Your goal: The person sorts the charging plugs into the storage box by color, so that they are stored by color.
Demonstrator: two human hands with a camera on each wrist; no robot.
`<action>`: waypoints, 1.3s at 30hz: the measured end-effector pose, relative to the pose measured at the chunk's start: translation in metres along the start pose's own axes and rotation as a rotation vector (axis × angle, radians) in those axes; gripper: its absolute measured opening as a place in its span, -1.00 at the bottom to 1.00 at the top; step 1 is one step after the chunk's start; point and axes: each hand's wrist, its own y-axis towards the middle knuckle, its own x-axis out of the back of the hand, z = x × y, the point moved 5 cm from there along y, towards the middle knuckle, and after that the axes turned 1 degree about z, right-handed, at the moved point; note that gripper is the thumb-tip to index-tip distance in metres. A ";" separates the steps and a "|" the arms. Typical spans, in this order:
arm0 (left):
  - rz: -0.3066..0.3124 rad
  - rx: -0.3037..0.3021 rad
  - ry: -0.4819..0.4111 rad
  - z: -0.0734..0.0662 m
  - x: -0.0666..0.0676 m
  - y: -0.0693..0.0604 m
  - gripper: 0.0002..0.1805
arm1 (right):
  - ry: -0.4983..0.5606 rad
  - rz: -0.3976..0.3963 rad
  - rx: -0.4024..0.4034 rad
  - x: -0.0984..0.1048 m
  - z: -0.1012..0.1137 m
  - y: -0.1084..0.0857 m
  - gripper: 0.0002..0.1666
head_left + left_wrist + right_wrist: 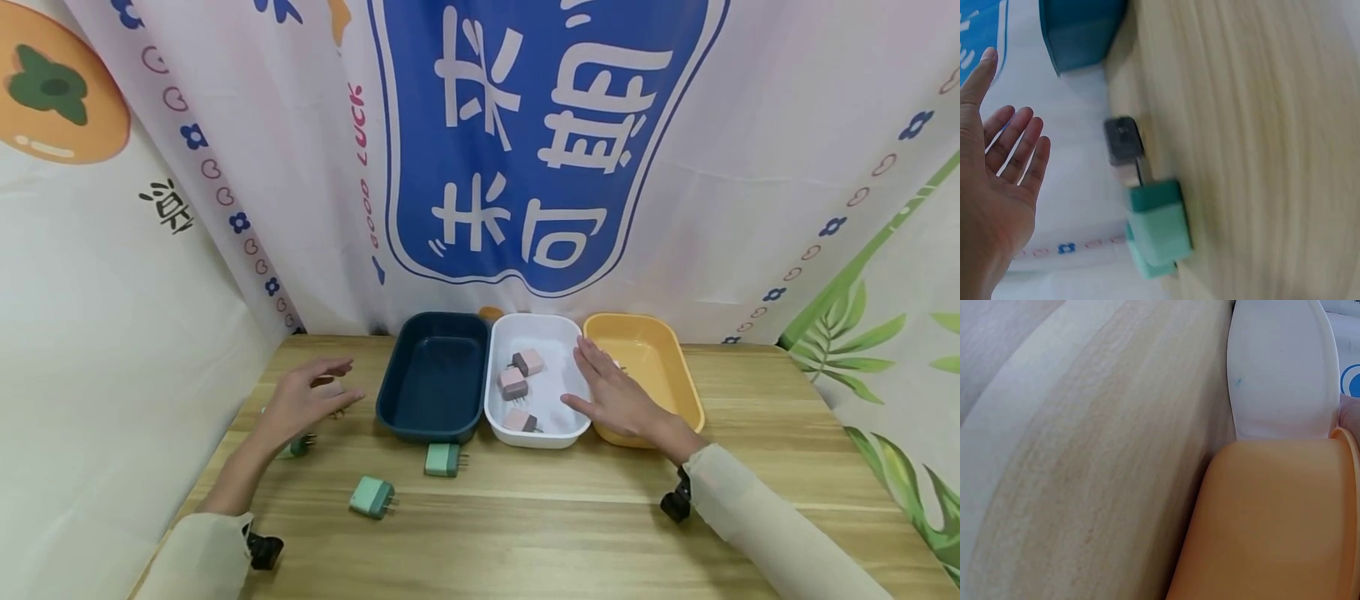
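Observation:
My left hand (pixel 303 404) hovers over the table's left side, fingers apart and holding nothing. Below it, partly hidden, lie a green charger plug (pixel 297 447) and, in the left wrist view, a grey-and-pink charger plug (pixel 1124 140). Two more green charger plugs (pixel 372 497) lie in front of the dark blue bin (pixel 432 435). My right hand (pixel 615 392) is over the border between the white bin (pixel 537 438) and the yellow bin (pixel 686 375), fingers extended. Three pink-and-grey charger plugs (pixel 513 383) lie in the white bin. A small pronged piece in the yellow bin is mostly hidden by the right hand.
The three bins stand side by side at the back of the wooden table (pixel 525 533). Directly behind them hangs a printed curtain (pixel 330 250), with more cloth at both sides.

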 end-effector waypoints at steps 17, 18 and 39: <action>0.087 -0.032 0.121 0.031 0.009 -0.001 -0.29 | -0.005 -0.011 0.010 0.000 -0.001 0.002 0.16; 0.090 -0.042 0.132 0.031 0.009 0.000 -0.29 | -0.005 -0.011 0.010 0.000 -0.001 0.002 0.16; 0.257 -0.015 0.168 0.053 0.006 0.006 -0.31 | 0.011 0.007 -0.017 -0.002 -0.003 0.000 0.15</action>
